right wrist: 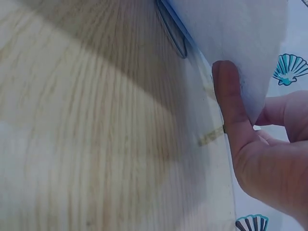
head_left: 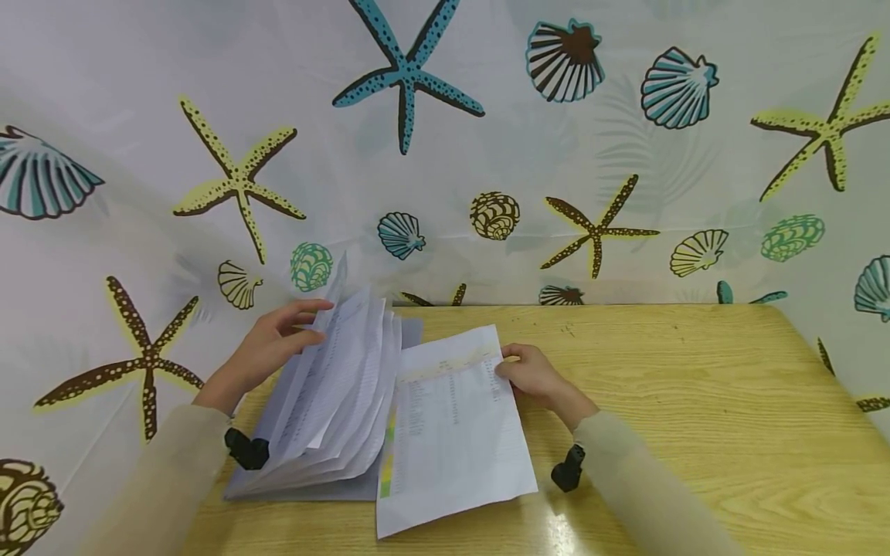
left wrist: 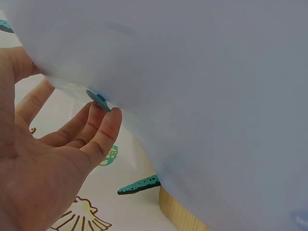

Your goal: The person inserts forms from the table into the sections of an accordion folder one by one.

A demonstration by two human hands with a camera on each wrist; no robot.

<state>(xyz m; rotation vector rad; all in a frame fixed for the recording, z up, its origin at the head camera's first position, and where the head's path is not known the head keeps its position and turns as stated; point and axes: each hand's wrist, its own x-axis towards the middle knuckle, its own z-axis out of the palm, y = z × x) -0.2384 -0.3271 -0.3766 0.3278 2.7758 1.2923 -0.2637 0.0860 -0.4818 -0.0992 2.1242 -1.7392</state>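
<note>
A bluish-grey document folder (head_left: pixel 406 330) lies on the table with its cover raised and several loose pages (head_left: pixel 348 378) fanned out inside. My left hand (head_left: pixel 281 340) holds the raised cover (left wrist: pixel 202 96) by its outer edge, with the thumb on the page side in the head view. In the left wrist view the cover hides much of the scene. To the right, a printed sheet (head_left: pixel 459 440) with a table and a yellow-green strip lies tilted, overlapping the folder. My right hand (head_left: pixel 534 376) pinches its right edge; the sheet's underside (right wrist: pixel 236 33) shows in the right wrist view.
The wooden table (head_left: pixel 695 401) extends to the right. A cloth (head_left: pixel 452 170) printed with starfish and shells hangs behind and at both sides. A thin bent wire loop (right wrist: pixel 172 31) shows beneath the sheet in the right wrist view.
</note>
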